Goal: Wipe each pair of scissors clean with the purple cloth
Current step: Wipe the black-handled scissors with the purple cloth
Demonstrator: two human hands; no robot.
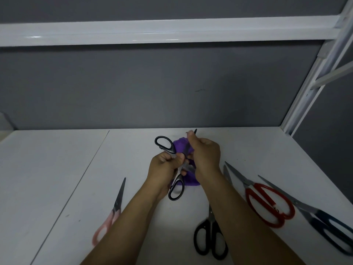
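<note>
1. Five pairs of scissors in total, and one is being worked on right now, so I'd call this somewhere in the middle of the job, not the end.
2. Left hand (164, 167) has its grip curled tight round the black pair (172, 149) near the pivot. The handles are splayed wide, one loop sticking up and away, the other hanging down toward the person.
3. Right hand (205, 155) has its grip clamped on the purple cloth (180, 144), which is bunched round one blade. Only the blade tip pokes out past the fingers. More cloth hangs out under both hands, close above the worktop (57, 178).
4. So the current step looks like wiping a blade on the black pair. The other blade is hidden behind the hands, so I can't say how clean it is.
5. The four others lie on the worktop: pink pair (116, 203) alone on the left, second black pair (211, 222) partly under the right forearm, red pair (249, 185) and blue pair (315, 214) side by side on the right.
6. Honestly, I can't tell which of those four are already wiped, since nothing on them shows it. My guess is left side means done and right side means waiting (or the reverse), so there's anything from one to four left after this one.
</note>
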